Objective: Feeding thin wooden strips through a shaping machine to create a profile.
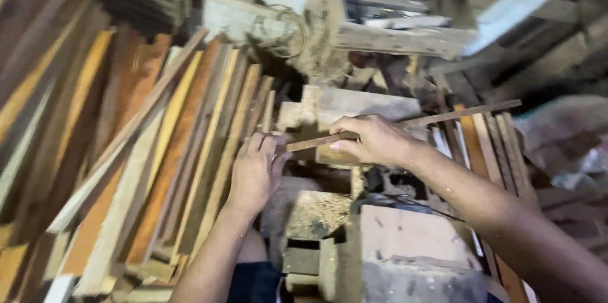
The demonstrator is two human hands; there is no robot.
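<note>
While the plank stack [158, 151] leans at nine o'clock, we see the left hand [256, 173] lying flat and open-fingered on the planks, its fingertips just beside the near end of the strip [443, 116]. The right hand [373, 141] is closed around that thin strip near its left end. The strip's long axis runs from eight o'clock up toward two o'clock, over the board [354, 110], so the right hand is the nearer.
</note>
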